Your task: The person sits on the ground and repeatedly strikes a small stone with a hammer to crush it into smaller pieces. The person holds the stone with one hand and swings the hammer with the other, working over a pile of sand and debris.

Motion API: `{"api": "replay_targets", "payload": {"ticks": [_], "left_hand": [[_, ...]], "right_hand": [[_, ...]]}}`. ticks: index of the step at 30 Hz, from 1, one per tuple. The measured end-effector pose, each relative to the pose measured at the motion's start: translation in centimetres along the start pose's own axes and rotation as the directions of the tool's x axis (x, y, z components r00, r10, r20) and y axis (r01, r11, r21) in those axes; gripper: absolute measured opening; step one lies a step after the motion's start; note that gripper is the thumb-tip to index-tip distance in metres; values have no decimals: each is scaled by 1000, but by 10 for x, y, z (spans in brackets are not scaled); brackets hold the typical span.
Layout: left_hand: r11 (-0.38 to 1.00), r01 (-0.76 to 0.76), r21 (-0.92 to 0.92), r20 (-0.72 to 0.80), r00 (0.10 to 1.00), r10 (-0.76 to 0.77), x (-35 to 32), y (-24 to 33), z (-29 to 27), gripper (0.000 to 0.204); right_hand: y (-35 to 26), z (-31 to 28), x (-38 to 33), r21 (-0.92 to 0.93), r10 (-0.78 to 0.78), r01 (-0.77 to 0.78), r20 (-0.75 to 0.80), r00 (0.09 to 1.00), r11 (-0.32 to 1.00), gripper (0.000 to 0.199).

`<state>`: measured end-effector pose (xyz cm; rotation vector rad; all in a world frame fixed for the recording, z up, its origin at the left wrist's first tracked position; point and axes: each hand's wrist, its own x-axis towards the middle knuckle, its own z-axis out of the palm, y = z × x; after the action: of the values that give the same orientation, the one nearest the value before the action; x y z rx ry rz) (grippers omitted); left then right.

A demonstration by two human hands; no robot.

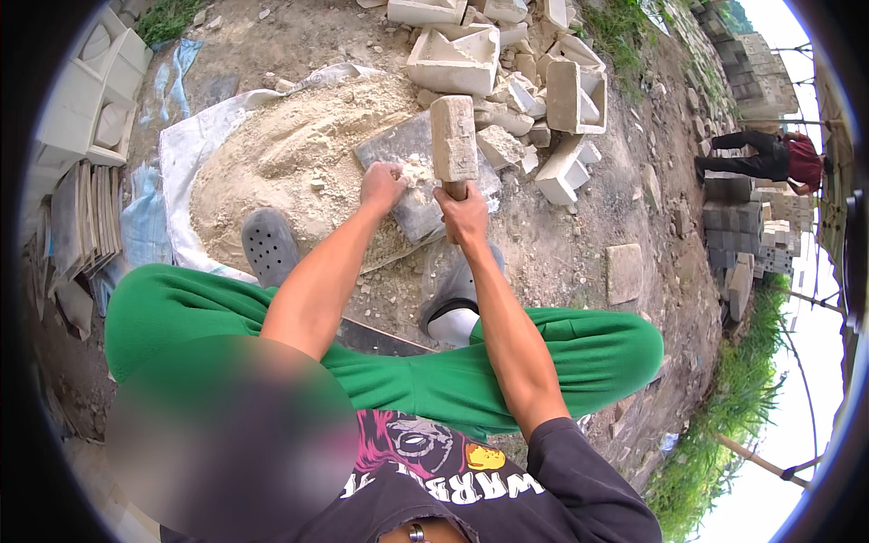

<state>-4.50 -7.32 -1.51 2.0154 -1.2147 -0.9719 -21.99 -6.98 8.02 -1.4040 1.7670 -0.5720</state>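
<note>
My right hand is closed round the short handle of a mallet with a blocky, dust-coated head. The mallet head is raised in front of the hand, over the right part of a dark flat slab. My left hand is low at the slab's near left part, fingers curled in; what they hold, if anything, is hidden. Crumbled pale lumps lie on the slab right beside its fingertips. Left of the slab, a heap of pale crushed powder covers a white sack sheet.
Broken pale moulded blocks are piled beyond the slab. A flat square block lies to the right. Grey clogs are on my feet near the heap. Thin boards stand at left. Another person is far right, by stacked grey blocks.
</note>
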Motion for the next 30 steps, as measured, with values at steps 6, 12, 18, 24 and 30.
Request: {"api": "replay_targets", "payload": {"ticks": [6, 12, 18, 24, 30], "left_hand": [[998, 59, -23, 7, 998, -59, -3, 8, -6, 24], [976, 207, -73, -2, 978, -208, 3, 8, -6, 20], [971, 234, -49, 64, 971, -231, 3, 8, -11, 17], [974, 228, -13, 78, 971, -226, 10, 14, -11, 15], [977, 211, -22, 101, 973, -207, 7, 11, -17, 18]], "right_hand": [[1, 13, -10, 226, -25, -1, 110, 994, 974, 14], [25, 13, -13, -51, 287, -282, 213, 934, 958, 21], [-10, 4, -5, 112, -25, 21, 29, 999, 994, 25], [46, 30, -6, -95, 232, -220, 152, 961, 971, 28], [-15, -2, -8, 133, 115, -132, 125, 985, 982, 25]]}}
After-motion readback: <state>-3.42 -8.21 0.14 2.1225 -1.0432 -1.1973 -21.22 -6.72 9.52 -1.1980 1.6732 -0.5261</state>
